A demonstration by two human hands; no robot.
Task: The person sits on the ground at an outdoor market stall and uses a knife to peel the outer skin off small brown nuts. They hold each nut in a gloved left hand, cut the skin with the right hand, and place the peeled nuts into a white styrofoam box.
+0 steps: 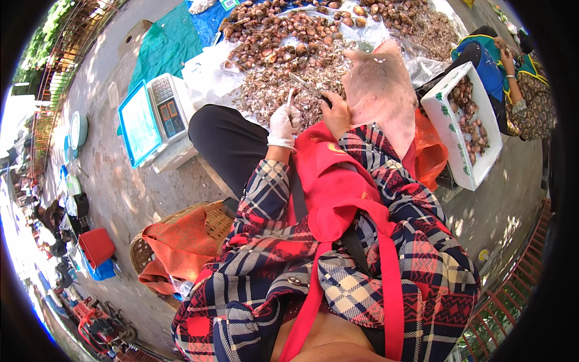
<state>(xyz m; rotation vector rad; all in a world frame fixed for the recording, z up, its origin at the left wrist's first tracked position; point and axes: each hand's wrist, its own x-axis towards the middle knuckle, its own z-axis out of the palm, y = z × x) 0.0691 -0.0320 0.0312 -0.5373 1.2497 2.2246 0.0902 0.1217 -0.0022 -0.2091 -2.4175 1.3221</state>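
Observation:
My left hand, in a whitish glove, pinches a small pale, slender piece with a brownish end over the heap. A knife is in my bare right hand, its blade slanting up and left above the peelings. Beneath both lies a pile of papery brown and white peelings. Beyond it, many brown bulbs or corms are spread on plastic sheeting. A pinkish cloth covers my right knee, beside a red apron.
A digital scale stands at left, a wicker basket with orange cloth lower left. On the right, a white foam box holds more bulbs, near a red plastic bag. Another person sits beyond it.

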